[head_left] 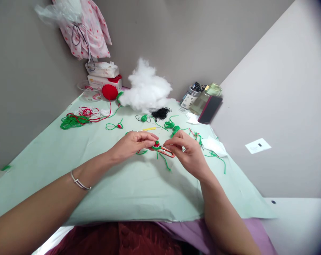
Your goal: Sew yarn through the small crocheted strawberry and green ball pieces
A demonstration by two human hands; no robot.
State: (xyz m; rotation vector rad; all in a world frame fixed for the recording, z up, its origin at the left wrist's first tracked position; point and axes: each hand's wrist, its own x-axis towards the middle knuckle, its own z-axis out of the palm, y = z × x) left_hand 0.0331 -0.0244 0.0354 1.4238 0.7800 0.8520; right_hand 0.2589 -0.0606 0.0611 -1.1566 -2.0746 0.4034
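The left hand's (136, 142) grip is pinching a small crocheted piece (156, 144) of green, red and white between thumb and fingers, just above the middle of the desk (133, 194). The right hand (187, 150) is close on its other side, thumb and forefinger pressed together on a thin dark strand (162, 145) that reaches toward the piece; whether this is yarn or a needle I cannot tell. Green tails (164, 161) hang below the piece, and an orange tool (167, 153) shows between the hands, partly hidden. A bracelet (80, 182) circles the left wrist. Beyond the hands lie a yellow hook (149, 129), a red-and-green bit (120, 125) with a looped tail, and a green ball (144, 118) near a tangle of black yarn (161, 113). A heap of white stuffing (147, 88) stands at the back, with a red ball (109, 92) to its left and loose green yarn (73, 121) nearer the left edge. Toward the back right, a pen cup (188, 100) stands beside a bottle (200, 102), and a phone (210, 109) leans upright. A white tissue (215, 146) lies to the right of the right hand.
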